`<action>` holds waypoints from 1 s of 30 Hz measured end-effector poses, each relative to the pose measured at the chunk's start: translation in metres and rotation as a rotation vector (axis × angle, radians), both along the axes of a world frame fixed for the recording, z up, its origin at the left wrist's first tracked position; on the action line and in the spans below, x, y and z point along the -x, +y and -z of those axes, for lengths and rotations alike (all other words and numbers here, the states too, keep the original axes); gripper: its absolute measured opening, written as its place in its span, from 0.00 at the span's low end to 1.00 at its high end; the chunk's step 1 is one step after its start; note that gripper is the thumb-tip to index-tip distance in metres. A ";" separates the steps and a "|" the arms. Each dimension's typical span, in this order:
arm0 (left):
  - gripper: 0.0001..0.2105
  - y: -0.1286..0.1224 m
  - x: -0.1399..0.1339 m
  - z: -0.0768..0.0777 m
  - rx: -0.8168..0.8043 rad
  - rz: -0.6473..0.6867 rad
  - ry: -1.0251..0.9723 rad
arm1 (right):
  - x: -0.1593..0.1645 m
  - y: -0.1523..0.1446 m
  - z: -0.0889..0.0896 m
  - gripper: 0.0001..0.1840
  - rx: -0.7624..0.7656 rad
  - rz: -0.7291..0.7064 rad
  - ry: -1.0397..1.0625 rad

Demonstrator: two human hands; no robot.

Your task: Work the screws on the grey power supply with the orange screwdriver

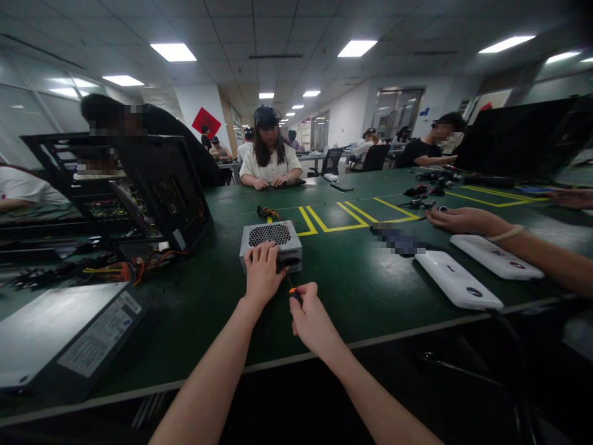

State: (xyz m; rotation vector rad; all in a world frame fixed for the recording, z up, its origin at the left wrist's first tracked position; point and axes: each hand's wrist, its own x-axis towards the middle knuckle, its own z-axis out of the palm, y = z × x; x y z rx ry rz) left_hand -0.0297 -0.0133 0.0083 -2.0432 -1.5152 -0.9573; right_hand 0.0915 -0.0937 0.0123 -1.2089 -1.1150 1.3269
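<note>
A silver computer power supply (pixel 273 232) with a honeycomb fan grille on top sits on the green table in front of me. My left hand (pixel 263 262) grips its near edge, fingers over the top and thumb low by the front face. My right hand (pixel 312 315) is closed around a screwdriver (pixel 294 293) with a black and orange handle. The thin shaft points at the front face of the power supply; its tip is too dark to make out. Bundled coloured cables (pixel 269 213) lie behind the power supply.
An open black computer case (pixel 162 191) stands at left, with loose cables (pixel 134 269) before it. A larger metal power supply (pixel 69 334) lies near left. At right are two white devices (pixel 456 281) and a co-worker's hand (pixel 467 220). Another person (pixel 271 154) sits opposite.
</note>
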 end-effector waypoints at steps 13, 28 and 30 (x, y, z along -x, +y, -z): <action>0.19 0.002 0.000 0.001 0.002 -0.007 -0.032 | 0.021 -0.002 -0.020 0.09 0.440 0.049 0.849; 0.19 0.003 0.001 0.002 -0.009 -0.009 -0.034 | 0.021 -0.001 -0.016 0.15 0.612 -0.021 1.021; 0.20 0.003 0.002 0.002 -0.010 -0.004 -0.029 | 0.025 -0.001 -0.016 0.14 0.616 -0.018 1.046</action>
